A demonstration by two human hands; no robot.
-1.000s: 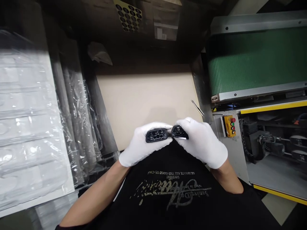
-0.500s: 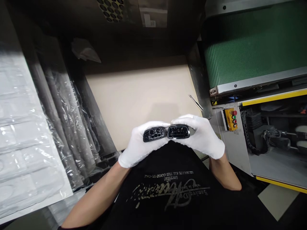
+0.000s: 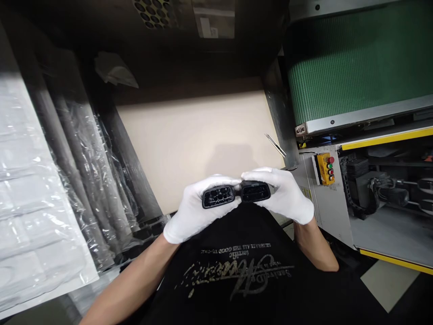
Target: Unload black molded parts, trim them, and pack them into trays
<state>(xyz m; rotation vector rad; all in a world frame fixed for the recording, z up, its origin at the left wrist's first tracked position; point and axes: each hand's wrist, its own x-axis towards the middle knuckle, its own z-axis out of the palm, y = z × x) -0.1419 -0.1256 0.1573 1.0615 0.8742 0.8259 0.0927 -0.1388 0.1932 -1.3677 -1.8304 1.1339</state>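
Both my hands wear white gloves and are held close to my chest, over the near edge of a beige table top (image 3: 199, 131). My left hand (image 3: 194, 210) grips a black plastic connector housing (image 3: 218, 197) with several round holes facing me. My right hand (image 3: 284, 194) grips a second black plastic housing (image 3: 255, 191) with an open rectangular cavity. The two parts sit side by side, nearly touching at their inner ends.
Stacks of clear plastic trays in bags (image 3: 37, 198) fill the left side. A green conveyor belt (image 3: 355, 67) runs at the upper right, with a yellow button box (image 3: 325, 168) below it. Metal tweezers (image 3: 275, 145) lie at the table's right edge.
The right part has turned so its open cavity faces me, level with the left part. Both hands stay together, shifted slightly lower in view.
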